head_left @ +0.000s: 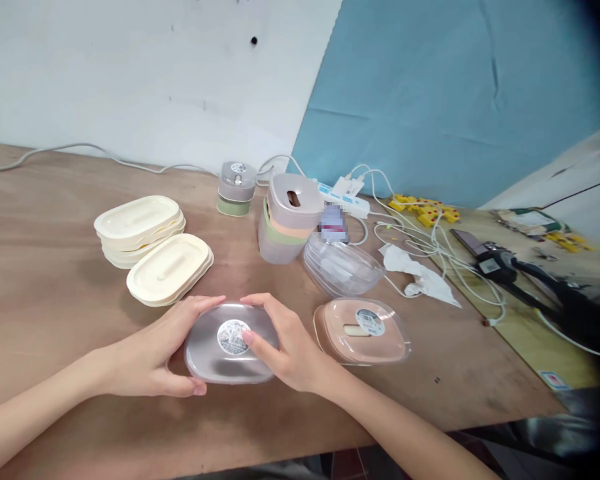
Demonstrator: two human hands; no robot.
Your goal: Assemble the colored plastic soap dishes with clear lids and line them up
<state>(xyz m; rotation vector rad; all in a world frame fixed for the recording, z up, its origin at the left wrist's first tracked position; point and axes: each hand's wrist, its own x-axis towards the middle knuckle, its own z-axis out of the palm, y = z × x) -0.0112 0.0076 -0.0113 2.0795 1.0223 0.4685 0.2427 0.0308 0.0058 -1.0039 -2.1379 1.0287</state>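
Observation:
A grey tissue box (215,357) with a clear cover lies on the table in front of me, a round silver sticker (233,337) on its top. My left hand (165,350) is wrapped round its left side, fingers at the far edge and thumb at the near corner. From the right, my right hand (285,340) grips the box, with its thumb on the sticker's edge and its fingers over the far side. Just right of that hand sits a peach tissue box (347,327), also under a clear cover with a round label.
Two stacks of cream oval trays (137,220) stand at left. Behind are nested coloured box bodies (285,247), a small grey-and-green box (237,190) and stacked clear covers (340,270). White cables (430,247), a power strip (347,200) and crumpled tissue (420,273) lie at right.

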